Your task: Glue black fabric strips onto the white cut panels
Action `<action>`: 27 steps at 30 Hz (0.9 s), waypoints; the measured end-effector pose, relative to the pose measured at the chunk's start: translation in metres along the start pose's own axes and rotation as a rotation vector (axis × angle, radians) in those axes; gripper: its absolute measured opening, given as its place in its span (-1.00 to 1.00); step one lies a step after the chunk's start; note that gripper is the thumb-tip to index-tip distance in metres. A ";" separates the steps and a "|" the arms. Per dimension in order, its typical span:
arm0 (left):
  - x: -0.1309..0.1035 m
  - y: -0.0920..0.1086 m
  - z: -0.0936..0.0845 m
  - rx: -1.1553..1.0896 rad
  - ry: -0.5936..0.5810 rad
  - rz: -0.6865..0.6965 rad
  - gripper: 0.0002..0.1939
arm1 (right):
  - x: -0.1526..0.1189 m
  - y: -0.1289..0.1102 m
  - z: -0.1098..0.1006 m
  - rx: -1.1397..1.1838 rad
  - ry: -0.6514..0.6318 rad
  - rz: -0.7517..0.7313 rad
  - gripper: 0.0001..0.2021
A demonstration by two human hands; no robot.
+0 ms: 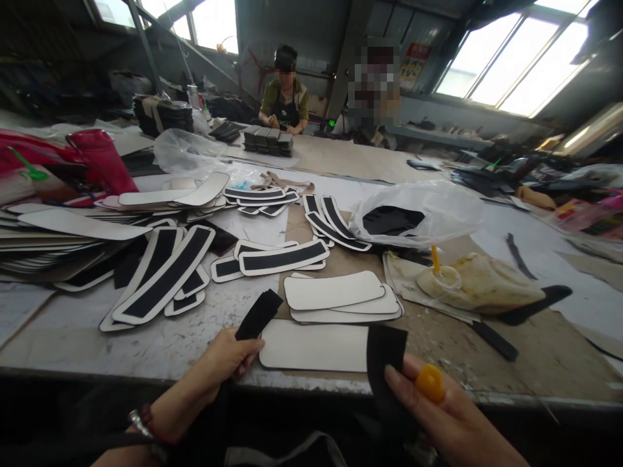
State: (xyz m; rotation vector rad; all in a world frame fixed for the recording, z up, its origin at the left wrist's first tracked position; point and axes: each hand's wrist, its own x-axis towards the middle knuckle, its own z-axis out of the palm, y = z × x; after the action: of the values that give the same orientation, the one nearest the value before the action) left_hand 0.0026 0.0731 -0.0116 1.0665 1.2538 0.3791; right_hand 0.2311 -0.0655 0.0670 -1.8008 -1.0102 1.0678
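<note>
Pinching black strip (259, 314) in left hand (226, 357), at left end of white panel (314, 347). Pinching black band (388, 347) in right hand (452, 408), over opposite end, with white stack (335, 292) just beyond.

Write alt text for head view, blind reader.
The left hand and right hand each hold black strip material, the right's overlapping one end of a white panel. More white panels and white-bordered black pieces lie beyond on the worktable; a co-worker is opposite.
</note>
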 end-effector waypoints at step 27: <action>-0.001 0.002 -0.004 0.130 -0.017 -0.107 -0.66 | 0.102 -0.012 0.094 -0.789 -0.641 -0.070 -0.80</action>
State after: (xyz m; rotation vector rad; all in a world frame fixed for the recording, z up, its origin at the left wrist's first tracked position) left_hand -0.0002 0.0755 -0.0092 1.1048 1.3279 0.2091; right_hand 0.1758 0.0525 0.0176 -2.0121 -2.0913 1.3523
